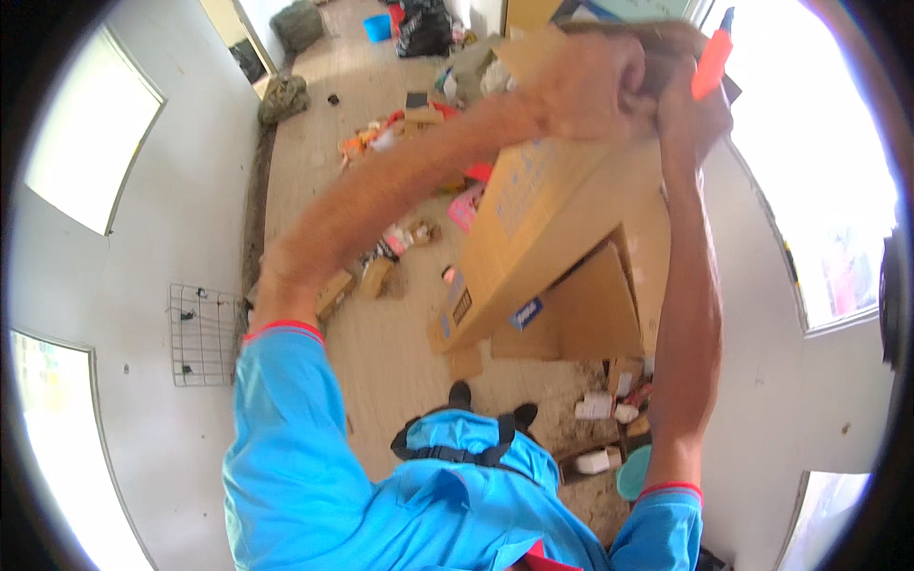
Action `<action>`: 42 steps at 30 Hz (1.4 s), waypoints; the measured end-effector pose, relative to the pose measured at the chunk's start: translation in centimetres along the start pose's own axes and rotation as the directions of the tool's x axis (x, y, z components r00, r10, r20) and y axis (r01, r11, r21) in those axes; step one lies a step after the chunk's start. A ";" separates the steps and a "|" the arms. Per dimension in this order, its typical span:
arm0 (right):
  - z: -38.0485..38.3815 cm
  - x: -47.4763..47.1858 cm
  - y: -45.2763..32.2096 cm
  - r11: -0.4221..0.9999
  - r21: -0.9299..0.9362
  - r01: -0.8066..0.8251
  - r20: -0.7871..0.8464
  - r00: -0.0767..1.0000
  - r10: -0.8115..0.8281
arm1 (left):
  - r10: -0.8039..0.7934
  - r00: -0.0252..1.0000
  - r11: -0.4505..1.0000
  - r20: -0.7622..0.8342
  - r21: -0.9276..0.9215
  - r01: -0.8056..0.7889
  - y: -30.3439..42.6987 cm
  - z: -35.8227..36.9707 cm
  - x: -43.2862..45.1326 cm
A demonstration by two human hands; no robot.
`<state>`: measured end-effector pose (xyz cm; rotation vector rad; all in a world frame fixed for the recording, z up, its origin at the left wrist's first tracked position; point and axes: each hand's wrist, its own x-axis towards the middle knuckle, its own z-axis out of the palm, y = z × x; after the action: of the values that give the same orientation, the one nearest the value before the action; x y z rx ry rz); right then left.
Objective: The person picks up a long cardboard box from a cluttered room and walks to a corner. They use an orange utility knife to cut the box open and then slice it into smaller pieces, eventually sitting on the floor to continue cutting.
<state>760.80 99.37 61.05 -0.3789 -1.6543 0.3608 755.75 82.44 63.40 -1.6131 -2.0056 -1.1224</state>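
Note:
A tall brown cardboard box (pixel 535 207) with blue print stands in front of me, a flap (pixel 596 307) hanging open on its near side. My left hand (pixel 600 86) reaches across to the box's upper end, fingers curled; blur hides whether it grips the cardboard. Close beside it, my right hand (pixel 692 118) is closed around an orange-handled tool (pixel 712 64) whose dark tip points up. The tool's exact kind is unclear. Both arms are stretched far forward, the hands almost meeting.
Loose litter (pixel 385 135) and torn cardboard (pixel 378 278) lie on the floor beyond and left of the box. A wire rack (pixel 203 335) hangs on the left wall. At right are a turquoise basin (pixel 634 472) and small cartons (pixel 594 405). Farther off sits a blue bucket (pixel 377 28).

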 end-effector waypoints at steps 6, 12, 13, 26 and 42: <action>-4.3 -0.2 0.0 0.938 0.177 -0.297 0.062 0.955 0.291 | 0.147 0.989 0.983 0.021 -0.112 -0.144 1.3 1.3 0.7; -8.2 -1.9 0.0 0.868 0.257 -0.424 0.115 0.906 0.408 | 0.248 0.958 0.968 0.145 -0.059 -0.242 0.3 1.4 1.7; -8.5 -1.9 0.1 0.901 0.223 -0.373 0.097 0.928 0.360 | 0.274 0.955 0.960 0.113 -0.086 -0.266 0.2 2.1 1.8; -6.7 -0.8 2.2 0.827 0.242 -0.507 0.120 0.862 0.493 | 0.239 0.971 0.951 -0.032 -0.195 -0.240 1.8 5.7 2.3; 4.2 -0.5 1.5 0.790 0.408 -0.458 0.224 0.889 0.400 | 0.113 0.989 0.994 -0.100 0.018 -0.112 -5.2 1.8 2.5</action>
<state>756.69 100.42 59.48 -0.3831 -1.5338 1.1173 750.53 85.20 62.06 -1.6090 -1.8307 -1.1244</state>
